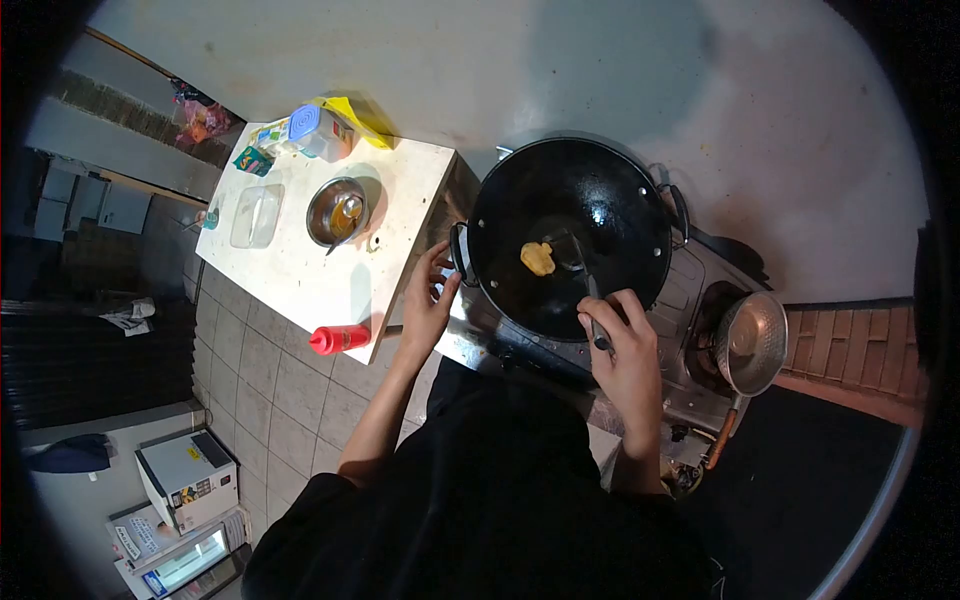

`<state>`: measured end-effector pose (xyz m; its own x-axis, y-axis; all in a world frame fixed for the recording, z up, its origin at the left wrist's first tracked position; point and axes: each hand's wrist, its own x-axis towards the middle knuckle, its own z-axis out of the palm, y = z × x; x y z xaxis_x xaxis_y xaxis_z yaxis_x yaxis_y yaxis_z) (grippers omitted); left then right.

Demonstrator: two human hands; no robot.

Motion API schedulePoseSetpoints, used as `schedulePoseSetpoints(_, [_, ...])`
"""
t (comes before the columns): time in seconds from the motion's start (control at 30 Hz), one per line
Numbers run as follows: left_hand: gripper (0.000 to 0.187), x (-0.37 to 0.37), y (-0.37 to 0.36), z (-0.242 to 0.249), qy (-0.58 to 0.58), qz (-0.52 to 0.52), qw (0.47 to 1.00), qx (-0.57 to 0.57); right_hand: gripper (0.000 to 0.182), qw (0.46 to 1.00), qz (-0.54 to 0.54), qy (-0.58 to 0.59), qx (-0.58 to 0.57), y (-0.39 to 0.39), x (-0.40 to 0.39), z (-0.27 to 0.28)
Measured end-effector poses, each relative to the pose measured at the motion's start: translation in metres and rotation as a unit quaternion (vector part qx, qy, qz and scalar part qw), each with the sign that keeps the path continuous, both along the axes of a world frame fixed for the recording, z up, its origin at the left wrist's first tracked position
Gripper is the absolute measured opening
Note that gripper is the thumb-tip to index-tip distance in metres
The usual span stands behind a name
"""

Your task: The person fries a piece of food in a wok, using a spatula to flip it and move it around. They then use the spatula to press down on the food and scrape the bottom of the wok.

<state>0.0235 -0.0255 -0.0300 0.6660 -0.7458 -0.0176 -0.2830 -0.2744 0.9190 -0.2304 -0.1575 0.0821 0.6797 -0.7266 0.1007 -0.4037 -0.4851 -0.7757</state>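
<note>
A large black wok (560, 185) sits on the stove, with a small yellow-brown piece of food (538, 259) in it. My right hand (625, 345) is closed around the dark handle of a spatula (572, 252), whose blade lies in the wok just right of the food. At the wok's left side, my left hand (432, 300) grips the black loop handle (459, 252) with thumb and fingers. The exact contact of those fingers is partly hidden.
To the left, a white table (290, 285) carries a metal bowl (337, 212) with a spoon, a clear plastic container (256, 216), a lidded tub (318, 132) and a red squeeze bottle (340, 339). A hammered pan (752, 343) occupies the right burner.
</note>
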Motion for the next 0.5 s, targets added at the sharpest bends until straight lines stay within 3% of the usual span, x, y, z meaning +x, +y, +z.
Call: schedulePoseSetpoints(0.5, [0.031,-0.006,0.021,0.004,-0.026,0.063,0.997,-0.024,0.027,1.000,-0.013,-0.006,0.000,0.000,0.003,0.004])
